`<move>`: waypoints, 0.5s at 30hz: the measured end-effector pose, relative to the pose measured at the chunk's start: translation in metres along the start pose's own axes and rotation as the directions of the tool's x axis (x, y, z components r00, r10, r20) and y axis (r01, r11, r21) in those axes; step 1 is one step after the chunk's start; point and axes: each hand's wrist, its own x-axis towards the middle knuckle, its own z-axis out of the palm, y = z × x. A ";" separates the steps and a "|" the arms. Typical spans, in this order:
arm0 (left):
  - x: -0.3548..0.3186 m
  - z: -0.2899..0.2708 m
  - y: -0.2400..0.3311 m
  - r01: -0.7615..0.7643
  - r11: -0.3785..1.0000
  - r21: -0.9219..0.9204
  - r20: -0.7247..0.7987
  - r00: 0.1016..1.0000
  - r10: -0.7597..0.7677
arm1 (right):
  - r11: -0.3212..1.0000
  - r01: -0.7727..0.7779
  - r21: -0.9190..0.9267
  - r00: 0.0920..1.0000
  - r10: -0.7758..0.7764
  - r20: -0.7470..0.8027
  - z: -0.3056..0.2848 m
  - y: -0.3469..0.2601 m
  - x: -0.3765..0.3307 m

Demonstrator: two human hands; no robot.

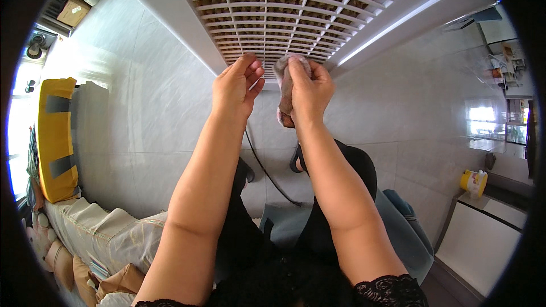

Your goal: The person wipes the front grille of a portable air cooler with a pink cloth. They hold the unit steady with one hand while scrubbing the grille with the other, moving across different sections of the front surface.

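A white slatted grille (267, 23), set in a white appliance housing, rises in front of me at the top. Brownish, pleated-looking material shows behind its bars. My left hand (236, 86) is at the grille's lower part, fingers curled and thumb tip against the index finger. Whatever lies in that pinch, if anything, is too small to make out. Beside it, my right hand (314, 91) grips a crumpled grey-pink cloth (286, 92) between thumb and fingers. The cloth's upper fold is at the grille's lower bars, and its loose end hangs below the hand.
A dark cable (267, 170) runs over the grey tiled floor (142, 113) between my feet. On the left stand a yellow panel-like piece (55, 136) and a cloth-covered seat (108, 227). A white cabinet (478, 244) with a yellow tub (473, 183) is at right.
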 end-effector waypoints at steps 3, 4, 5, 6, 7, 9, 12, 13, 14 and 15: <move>-0.001 0.000 0.000 0.008 1.000 0.000 -0.004 1.000 -0.008 | 0.986 -0.058 0.159 0.988 0.079 -0.129 0.000 0.010 -0.002; -0.001 0.000 0.000 0.013 1.000 0.001 -0.004 1.000 -0.013 | 0.981 -0.018 0.193 0.987 0.048 -0.154 0.004 0.012 -0.005; 0.000 0.000 0.000 0.017 1.000 0.001 -0.003 1.000 -0.017 | 0.993 -0.036 0.117 0.997 0.044 -0.070 0.005 0.012 -0.005; 0.001 -0.001 -0.001 0.018 1.000 -0.005 0.000 1.000 -0.018 | 0.998 -0.049 0.038 0.999 0.049 0.014 0.005 0.013 -0.006; 0.003 -0.002 -0.001 0.019 1.000 -0.010 0.004 1.000 -0.019 | 0.998 -0.056 -0.042 0.994 0.060 0.097 0.006 0.013 -0.006; 0.003 -0.003 0.000 0.026 1.000 -0.010 0.000 1.000 -0.026 | 0.993 -0.109 0.050 0.993 0.107 0.042 0.010 0.013 -0.007; -0.002 0.001 0.003 0.050 0.999 0.007 -0.022 0.999 -0.050 | 0.928 -0.139 0.345 0.966 0.204 -0.161 0.006 0.012 -0.002; -0.001 0.001 0.003 0.047 0.999 0.002 -0.015 0.999 -0.047 | 0.929 -0.150 0.339 0.967 0.209 -0.146 0.007 0.011 -0.003; 0.000 0.002 0.002 0.045 0.999 -0.003 -0.009 0.999 -0.045 | 0.929 -0.161 0.334 0.968 0.214 -0.131 0.008 0.011 -0.004; 0.000 0.002 0.001 0.042 0.999 -0.007 -0.003 0.999 -0.042 | 0.929 -0.172 0.329 0.968 0.221 -0.116 0.008 0.010 -0.006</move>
